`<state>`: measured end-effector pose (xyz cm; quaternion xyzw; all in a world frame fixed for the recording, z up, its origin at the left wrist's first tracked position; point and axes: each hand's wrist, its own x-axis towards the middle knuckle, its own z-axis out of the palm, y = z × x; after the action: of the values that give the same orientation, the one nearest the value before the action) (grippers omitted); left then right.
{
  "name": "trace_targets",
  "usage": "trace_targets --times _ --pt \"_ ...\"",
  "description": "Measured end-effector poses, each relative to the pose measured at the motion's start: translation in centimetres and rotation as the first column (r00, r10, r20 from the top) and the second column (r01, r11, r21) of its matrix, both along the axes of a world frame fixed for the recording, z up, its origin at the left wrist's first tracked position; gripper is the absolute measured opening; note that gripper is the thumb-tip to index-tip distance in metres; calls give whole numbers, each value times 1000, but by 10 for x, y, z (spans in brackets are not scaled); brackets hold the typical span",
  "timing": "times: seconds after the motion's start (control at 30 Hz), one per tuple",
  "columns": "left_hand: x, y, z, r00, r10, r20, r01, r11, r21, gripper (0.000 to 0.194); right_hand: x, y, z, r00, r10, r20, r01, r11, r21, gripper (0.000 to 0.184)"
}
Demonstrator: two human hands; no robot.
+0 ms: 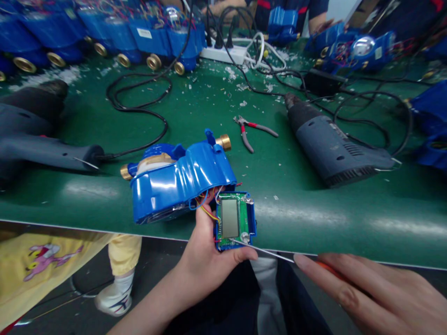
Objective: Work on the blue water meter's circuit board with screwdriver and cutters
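Note:
My left hand [209, 260] is closed around a green circuit board [243, 211] with a grey display, set in a small blue housing. Coloured wires run from the board into a blue water meter [185, 172] with brass fittings, which lies tilted at the table's front edge. In my right hand [370, 288] is a screwdriver [275, 254] with a thin metal shaft; a bit of its orange handle shows between the fingers. Its tip is at the lower edge of the board, by the display. Whether it touches a screw is too small to tell.
Red-and-grey cutting pliers [249, 128] lie behind the meter. Heat guns rest at the right [331, 144] and left [38, 130], with black cords. Several blue meters [146, 42], a white power strip [223, 54] and plastic scraps are farther back. Other people are nearby.

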<state>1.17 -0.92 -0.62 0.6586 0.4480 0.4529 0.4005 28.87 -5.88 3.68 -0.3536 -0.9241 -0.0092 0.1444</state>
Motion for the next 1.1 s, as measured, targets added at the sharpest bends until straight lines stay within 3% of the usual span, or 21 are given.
trace_targets --times 0.2,0.43,0.6,0.73,1.1 --pt "2 0 2 999 -26 46 26 1000 -7 76 -7 2 -1 999 -48 -18 48 998 40 59" --pt "4 2 5 1000 -16 -3 16 1000 16 81 -24 22 9 992 -108 -70 111 993 37 54" --pt "2 -1 7 998 -27 57 29 998 -47 81 -12 18 6 997 -65 -41 67 997 40 55" --pt "2 -1 3 993 -16 115 26 996 -87 85 5 12 6 1000 17 27 -18 999 38 66" --pt "3 3 3 996 -34 78 32 999 21 78 6 3 8 999 -7 50 7 1000 9 66"
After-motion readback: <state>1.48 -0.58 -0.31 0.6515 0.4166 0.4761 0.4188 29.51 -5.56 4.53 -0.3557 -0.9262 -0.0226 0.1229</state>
